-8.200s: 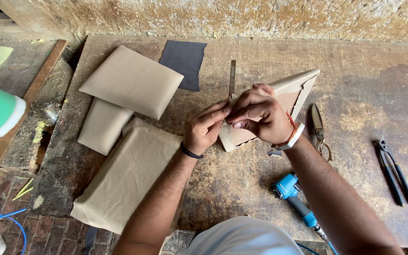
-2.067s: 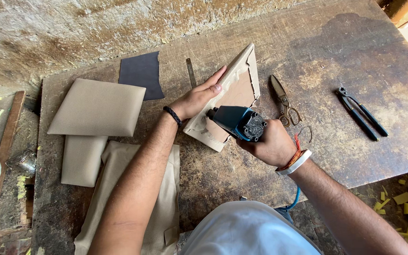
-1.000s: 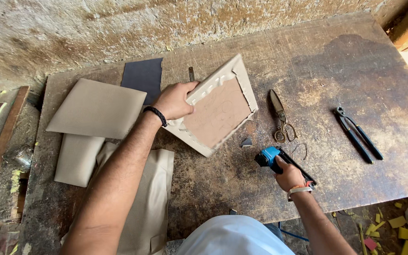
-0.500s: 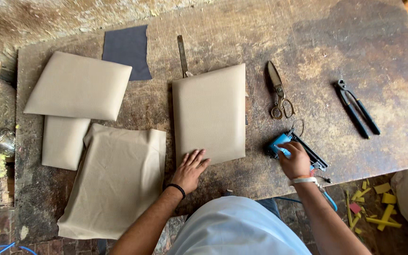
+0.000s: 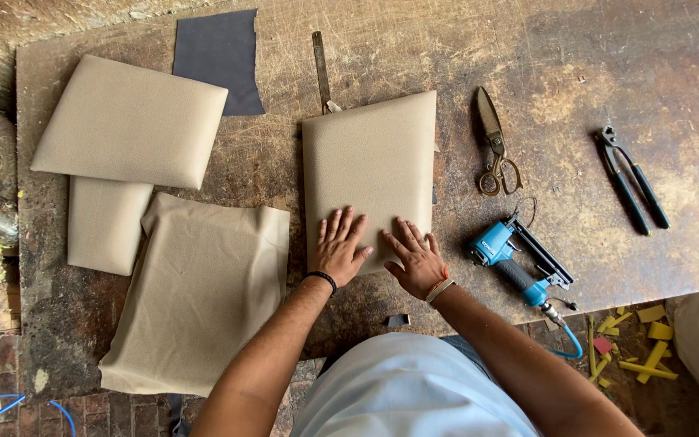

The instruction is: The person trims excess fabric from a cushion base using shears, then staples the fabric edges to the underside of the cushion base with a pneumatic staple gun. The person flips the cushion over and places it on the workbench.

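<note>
Head view: both hands lie flat on a beige fabric-covered cushion panel (image 5: 370,174) that rests face-up on the worn wooden desk (image 5: 592,48); the left hand (image 5: 338,248) presses its near edge with fingers (image 5: 341,228) spread apart and flat, clamped on nothing; the right hand (image 5: 417,260) sits just beside it, fingers likewise splayed and open on the fabric; the panel lies near the middle of the desk, its far edge touching a thin metal strip (image 5: 320,61) that points away from the person; by its square corners and flat face it looks stiff, probably a board under thin padding, fairly light, with a woven cover that should give decent grip rather than slide; the sound places to take hold appear to be the two long side edges, thumbs on top and fingers under, since the surface offers nothing to pinch; to the left lie a loose beige cloth sheet (image 5: 204,295), soft and limp, and two more covered panels (image 5: 127,121), one overlapping the other; a dark grey fabric piece (image 5: 218,57) lies beyond them; to the right are shears (image 5: 495,142), a blue pneumatic stapler (image 5: 515,263) with its hose, and black pincers (image 5: 633,180), all apart from the hands
</note>
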